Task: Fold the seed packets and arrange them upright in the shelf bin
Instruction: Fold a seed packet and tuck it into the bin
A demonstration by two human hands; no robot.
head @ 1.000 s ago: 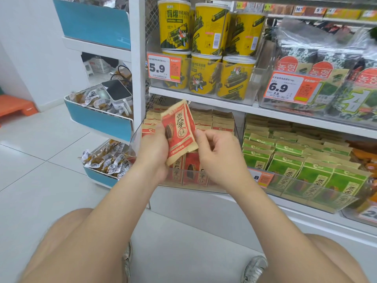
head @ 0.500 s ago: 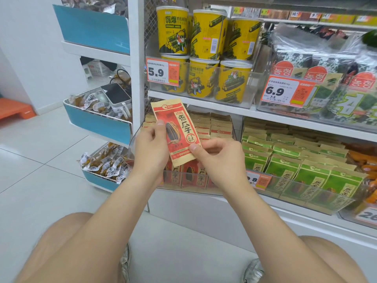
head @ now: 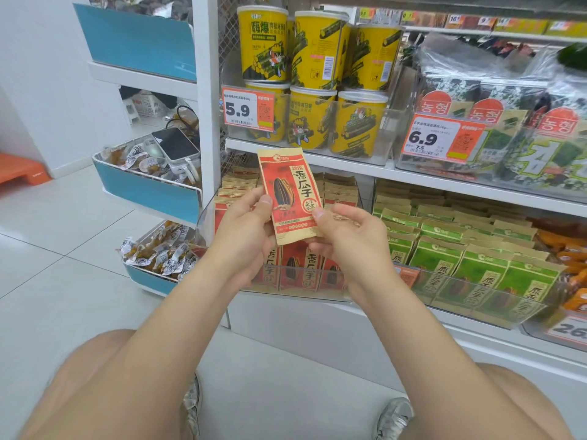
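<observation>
We recorded one red seed packet (head: 290, 198) held up in front of the lower shelf, above the clear shelf bin (head: 298, 295) and not touching it. Its long axis stood close to vertical, with the top edge leaning a little to the left. The printed face was turned toward the camera, the sunflower-seed picture and the column of characters reading right way up. As far as we could see, the packet lay flat and unfolded.

The left hand (head: 244, 223) gripped the packet's left edge about halfway down, thumb on the front and fingers curled behind. The right hand (head: 349, 239) pinched the lower right edge, thumb tip on the front face and the other fingers loosely curled beside and behind it.

Inside the bin we noted more red packets (head: 305, 268) standing upright in rows, faces forward. Green packets (head: 482, 274) filled the neighbouring bin to the right. On the shelf above stood yellow canisters (head: 314, 52) behind a 5.9 price tag (head: 248, 109). At the bottom of the view we noted bare knees and two shoes (head: 392, 417) on the pale tiled floor.
</observation>
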